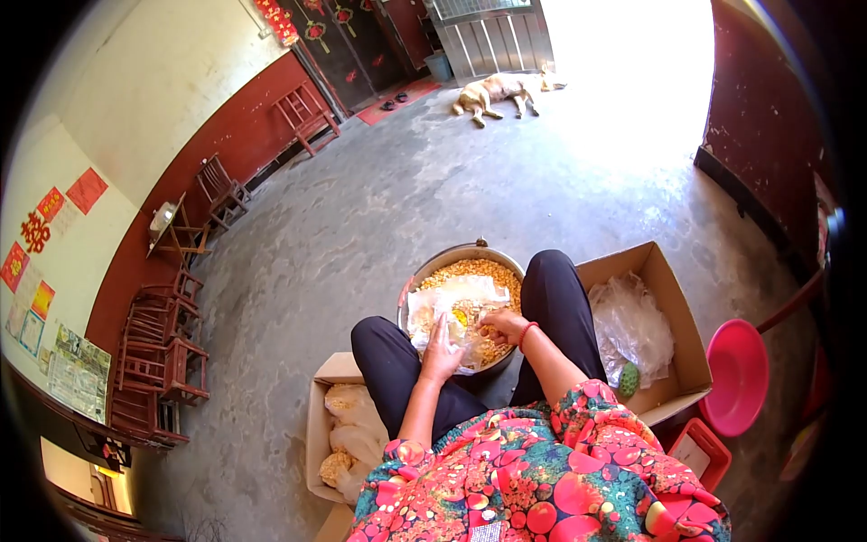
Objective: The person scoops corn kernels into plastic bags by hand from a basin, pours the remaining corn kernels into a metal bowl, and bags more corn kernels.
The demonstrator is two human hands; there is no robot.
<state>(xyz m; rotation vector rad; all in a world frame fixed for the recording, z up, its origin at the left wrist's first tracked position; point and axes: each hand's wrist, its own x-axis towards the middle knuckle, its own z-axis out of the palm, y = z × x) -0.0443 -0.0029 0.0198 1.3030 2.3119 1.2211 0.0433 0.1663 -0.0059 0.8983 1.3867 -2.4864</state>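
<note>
Between my knees stands a round metal pot (pixel 417 282) filled with yellow corn kernels (pixel 483 268). A clear plastic bag (pixel 461 291) lies spread over the kernels, with some yellow bits showing in it. My left hand (pixel 440 356) holds the near left side of the bag, fingers stretched upward and thumb against the plastic. Wearing a red bracelet, my right hand (pixel 504 328) is over the right side of the bag, its fingers bent together. What lies between those fingertips is too small to make out.
At left, a cardboard box (pixel 318 425) holds bags of kernels (pixel 348 397). Another box (pixel 682 330) at right holds clear plastic bags (pixel 632 325) and a green object (pixel 629 379). Beside it are a pink basin (pixel 736 375) and a red crate (pixel 713 443). A dog (pixel 501 93) lies near the doorway.
</note>
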